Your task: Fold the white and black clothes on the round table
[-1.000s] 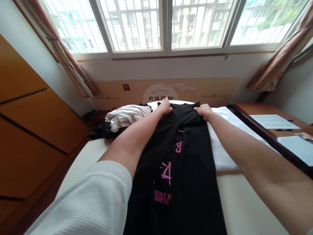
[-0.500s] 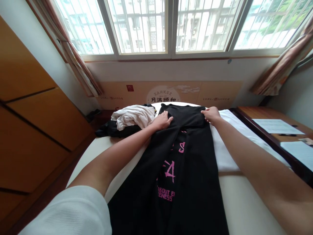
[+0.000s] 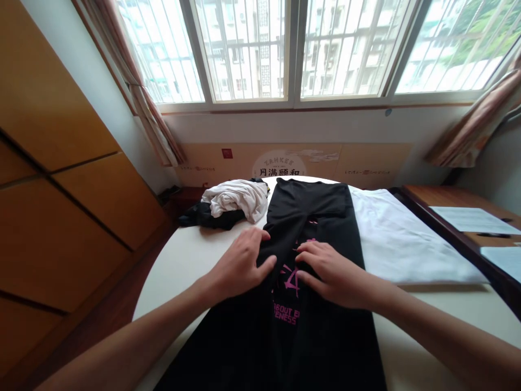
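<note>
A black shirt (image 3: 325, 331) with pink lettering lies lengthwise on a white round-edged table (image 3: 183, 271), its sides folded in over part of the print. My left hand (image 3: 246, 260) is at the shirt's left edge, thumb and fingers apart and nothing held. Over the pink print, my right hand (image 3: 329, 271) has its fingers loosely bent and spread, also with nothing in them. Whether either hand touches the cloth I cannot tell. Flat beside the shirt on the right is a folded white garment (image 3: 411, 239).
A crumpled pale garment (image 3: 238, 198) rests on dark cloth (image 3: 220, 218) at the table's far left. To the right, a wooden desk (image 3: 423, 195) holds papers (image 3: 468, 218) and a pen (image 3: 493, 235). Brown cabinets (image 3: 106, 201) stand left; a barred window (image 3: 248, 54) is ahead.
Both hands have let go of or left the shirt's far end and come back toward me. My right hand has also moved left, over the print. The view has shifted slightly.
</note>
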Motion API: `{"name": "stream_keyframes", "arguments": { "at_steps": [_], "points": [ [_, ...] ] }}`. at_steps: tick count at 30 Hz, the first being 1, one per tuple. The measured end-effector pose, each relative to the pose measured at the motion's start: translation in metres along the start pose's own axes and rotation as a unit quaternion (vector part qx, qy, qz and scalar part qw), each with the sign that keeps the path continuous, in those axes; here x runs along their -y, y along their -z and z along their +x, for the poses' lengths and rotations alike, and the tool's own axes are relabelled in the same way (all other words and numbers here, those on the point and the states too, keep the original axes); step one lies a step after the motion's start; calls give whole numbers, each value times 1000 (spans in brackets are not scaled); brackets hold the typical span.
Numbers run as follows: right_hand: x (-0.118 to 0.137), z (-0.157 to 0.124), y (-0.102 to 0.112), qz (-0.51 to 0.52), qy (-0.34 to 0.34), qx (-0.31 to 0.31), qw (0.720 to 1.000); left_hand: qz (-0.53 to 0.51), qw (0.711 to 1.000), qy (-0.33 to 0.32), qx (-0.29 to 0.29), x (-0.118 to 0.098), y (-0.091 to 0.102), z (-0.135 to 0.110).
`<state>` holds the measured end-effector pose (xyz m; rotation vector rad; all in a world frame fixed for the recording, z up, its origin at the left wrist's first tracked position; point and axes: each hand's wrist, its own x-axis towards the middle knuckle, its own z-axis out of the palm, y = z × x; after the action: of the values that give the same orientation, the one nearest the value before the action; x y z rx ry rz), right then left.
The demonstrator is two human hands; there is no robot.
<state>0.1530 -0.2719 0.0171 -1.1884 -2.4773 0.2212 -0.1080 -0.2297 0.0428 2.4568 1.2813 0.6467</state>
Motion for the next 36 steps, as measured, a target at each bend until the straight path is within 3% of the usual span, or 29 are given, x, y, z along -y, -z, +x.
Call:
{"name": "stream_keyframes", "arguments": {
  "at_steps": [3,6,11,15,19,23,26,29,32,36],
  "points": [
    [36,-13,-8,8,15,61,998,61,993,50,83,-28,7,-27],
    [67,-22,-14,30,48,93,994,128,980,109,109,-35,12,-28],
    [92,-33,-22,71,98,115,986,82,991,107,30,-31,46,-13],
    [91,-36,-46,25,132,73,988,19,995,99,4,-40,69,-5],
    [87,-35,-94,-50,201,3,978,-31,994,93,39,-49,56,1],
    [94,-33,-127,0,303,14,953,-73,989,109,62,-44,28,2],
    [106,-35,-115,55,282,-2,958,-89,983,121,101,-40,15,-5],
    [114,-37,-80,63,226,-79,969,-89,984,87,123,-42,10,-14],
    [110,-37,-48,28,250,-151,956,-86,983,52,151,-48,9,-18],
    [99,-38,-23,-22,176,-156,972,-78,978,20,193,-55,13,-18]
  ]
}}
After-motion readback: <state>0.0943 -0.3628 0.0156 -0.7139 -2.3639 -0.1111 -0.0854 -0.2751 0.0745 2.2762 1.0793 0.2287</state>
